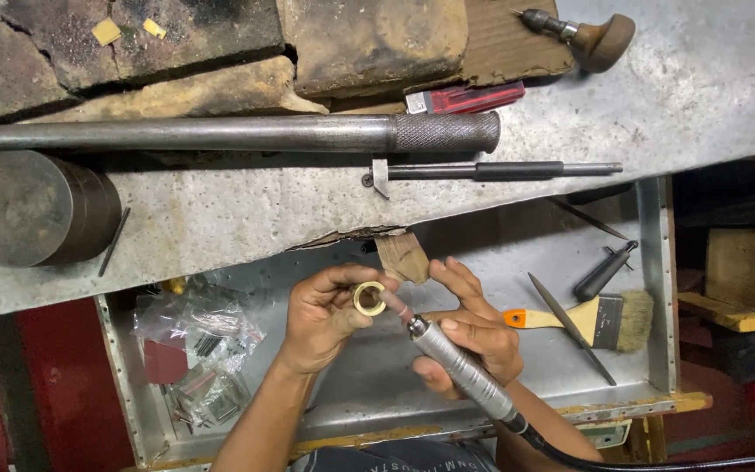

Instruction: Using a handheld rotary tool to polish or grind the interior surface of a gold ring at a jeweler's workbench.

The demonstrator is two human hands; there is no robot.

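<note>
Looks like mid-polish on the inside of the small yellow metal ring (368,297), pinched tight in the left hand (325,319) over the tray, right hand (474,336) wrapped around the silver rotary handpiece (460,367), so next needs a steady light touch.

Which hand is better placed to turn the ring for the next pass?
Left. The left hand already pinches the gold ring against the wooden peg; the right hand is occupied gripping the rotary handpiece.

Bare forearms, no sleeves, dark printed garment (395,456)
</note>
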